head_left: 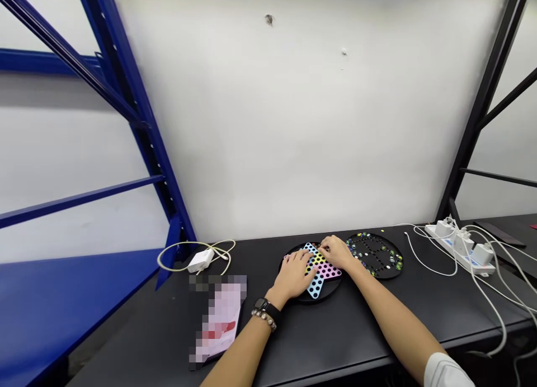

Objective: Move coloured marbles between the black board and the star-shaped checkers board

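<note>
A round black board with a coloured star of holes [319, 275] lies on the black table [335, 331]. My left hand [293, 275] rests flat on the board's left side, fingers stretched toward the star. My right hand [338, 253] sits at the board's upper right edge with fingers curled down onto it; what they pinch, if anything, is too small to see. To the right lies a second round black tray [377, 254] with several marbles in its grooves.
A white charger with a coiled cable [201, 259] lies at the left, with a pink packet [220, 320] near the front edge. A white power strip with plugs and cables [461, 247] sits at the right. Blue shelving [126, 113] stands on the left.
</note>
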